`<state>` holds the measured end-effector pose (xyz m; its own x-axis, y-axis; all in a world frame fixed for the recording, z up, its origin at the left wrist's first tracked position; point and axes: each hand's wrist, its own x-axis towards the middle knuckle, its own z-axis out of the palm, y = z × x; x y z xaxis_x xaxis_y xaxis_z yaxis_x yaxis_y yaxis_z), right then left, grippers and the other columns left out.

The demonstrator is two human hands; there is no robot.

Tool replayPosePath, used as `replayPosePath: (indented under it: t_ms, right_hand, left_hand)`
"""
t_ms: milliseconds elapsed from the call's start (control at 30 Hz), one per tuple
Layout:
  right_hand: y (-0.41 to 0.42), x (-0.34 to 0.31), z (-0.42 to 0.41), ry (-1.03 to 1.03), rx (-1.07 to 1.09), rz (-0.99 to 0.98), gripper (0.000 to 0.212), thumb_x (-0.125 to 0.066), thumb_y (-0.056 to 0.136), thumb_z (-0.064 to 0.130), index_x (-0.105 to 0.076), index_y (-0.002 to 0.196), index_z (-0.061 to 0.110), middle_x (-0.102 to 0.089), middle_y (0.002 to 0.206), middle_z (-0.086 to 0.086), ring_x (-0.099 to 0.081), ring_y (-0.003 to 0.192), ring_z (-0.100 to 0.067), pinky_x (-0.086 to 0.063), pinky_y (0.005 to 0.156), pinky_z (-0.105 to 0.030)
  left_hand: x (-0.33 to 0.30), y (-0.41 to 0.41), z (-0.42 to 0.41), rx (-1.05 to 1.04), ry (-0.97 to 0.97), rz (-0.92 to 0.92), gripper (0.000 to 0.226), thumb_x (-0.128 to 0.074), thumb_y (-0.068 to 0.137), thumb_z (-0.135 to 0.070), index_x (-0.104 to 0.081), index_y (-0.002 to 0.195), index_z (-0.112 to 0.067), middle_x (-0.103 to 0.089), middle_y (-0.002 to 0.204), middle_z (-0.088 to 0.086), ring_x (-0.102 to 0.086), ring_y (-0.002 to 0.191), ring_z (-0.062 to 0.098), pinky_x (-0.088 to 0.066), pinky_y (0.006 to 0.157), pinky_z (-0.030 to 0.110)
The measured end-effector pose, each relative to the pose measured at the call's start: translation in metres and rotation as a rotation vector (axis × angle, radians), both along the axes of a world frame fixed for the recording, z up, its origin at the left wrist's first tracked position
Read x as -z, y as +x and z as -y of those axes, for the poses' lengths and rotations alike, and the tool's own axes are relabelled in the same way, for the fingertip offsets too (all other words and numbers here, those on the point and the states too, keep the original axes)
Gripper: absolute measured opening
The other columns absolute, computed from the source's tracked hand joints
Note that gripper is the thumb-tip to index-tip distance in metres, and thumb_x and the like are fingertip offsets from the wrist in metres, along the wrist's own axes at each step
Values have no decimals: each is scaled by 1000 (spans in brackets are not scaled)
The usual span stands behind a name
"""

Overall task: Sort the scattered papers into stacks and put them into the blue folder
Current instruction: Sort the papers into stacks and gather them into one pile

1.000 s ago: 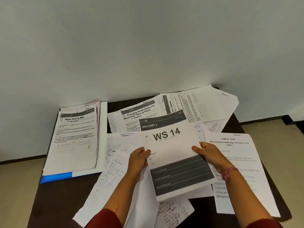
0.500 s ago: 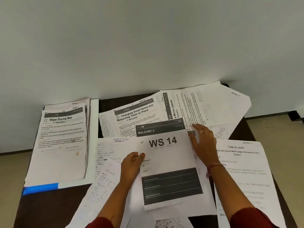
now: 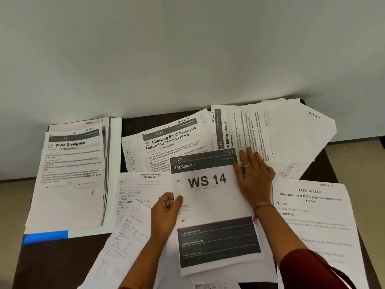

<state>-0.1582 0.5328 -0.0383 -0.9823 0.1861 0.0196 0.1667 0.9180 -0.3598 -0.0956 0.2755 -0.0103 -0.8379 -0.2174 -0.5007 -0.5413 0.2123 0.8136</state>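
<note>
A "WS 14" sheet (image 3: pixel 210 197) lies at the table's middle, and my left hand (image 3: pixel 166 211) pinches its left edge. My right hand (image 3: pixel 253 174) rests flat, fingers spread, across that sheet's upper right corner and the sideways "Mirror Cabinet" page (image 3: pixel 250 130). At the left a sorted stack topped by "Wipe Drying Mat" (image 3: pixel 70 174) sits on the blue folder (image 3: pixel 45 236), whose blue edge shows below it. Scattered around are the "Charging Small Items" page (image 3: pixel 166 142), handwritten sheets (image 3: pixel 137 190) and a "TASK ID 3649" page (image 3: pixel 312 215).
The dark table (image 3: pixel 58 261) stands against a pale wall (image 3: pixel 187 49). Papers overhang its back right corner and front edge. Floor shows on both sides of the table.
My right hand left the WS 14 sheet's right edge and moved up onto the Mirror Cabinet page. My left hand still holds the sheet, which now lies lower and flatter.
</note>
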Motion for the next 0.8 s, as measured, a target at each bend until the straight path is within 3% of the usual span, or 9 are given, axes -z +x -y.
replayPosePath:
  t_ms: [300,400,467,533,633,700,800]
  right_hand:
    - [0,-1,3,40,15,-6,56,-33,94,49,-49,138,19,-49,143,-5,-45,129,-29,-38,93,-50]
    - [-1,-1,2,45,10,13,56,-33,93,48,-49,139,18,-49,143,-6,-47,127,-31,-38,92,-50]
    - [-1,-1,3,54,4,24,56,-34,93,47,-48,139,17,-50,142,-8,-49,125,-32,-40,91,-51]
    - [-2,-1,4,52,12,22,57,-34,92,46,-49,139,16,-50,141,-9,-49,125,-34,-40,91,-53]
    - [-3,-5,8,-7,33,38,57,-35,93,43,-47,140,13,-45,145,-11,-43,131,-35,-35,98,-56]
    - [0,-9,12,-47,43,46,58,-35,93,42,-44,142,12,-41,149,-11,-38,135,-33,-31,102,-56]
    - [16,-19,23,-117,80,0,55,-43,95,41,-43,142,11,-39,149,-11,-36,137,-31,-27,106,-55]
  left_hand:
    - [2,2,0,4,-14,-26,10,-67,87,-31,-65,80,-24,-70,77,9,-66,77,37,-57,77,52]
    - [0,0,-1,13,-9,-26,10,-66,89,-27,-65,82,-20,-68,70,5,-63,63,24,-56,67,38]
    - [-3,-1,-1,36,7,-15,11,-63,92,-19,-63,85,-11,-62,60,-6,-57,52,6,-48,54,20]
    - [-6,-2,0,72,-7,0,15,-61,93,-19,-61,88,-5,-58,58,-7,-53,46,1,-41,48,13]
    - [-8,-3,2,99,-36,1,18,-60,94,-24,-61,90,-7,-67,73,9,-66,64,11,-53,57,24]
    - [-11,-3,2,111,-46,-4,15,-60,94,-26,-61,90,-11,-71,84,8,-70,78,19,-58,70,32]
    - [-16,2,1,139,-45,-34,12,-59,94,-25,-62,93,-14,-72,90,1,-69,84,15,-57,76,29]
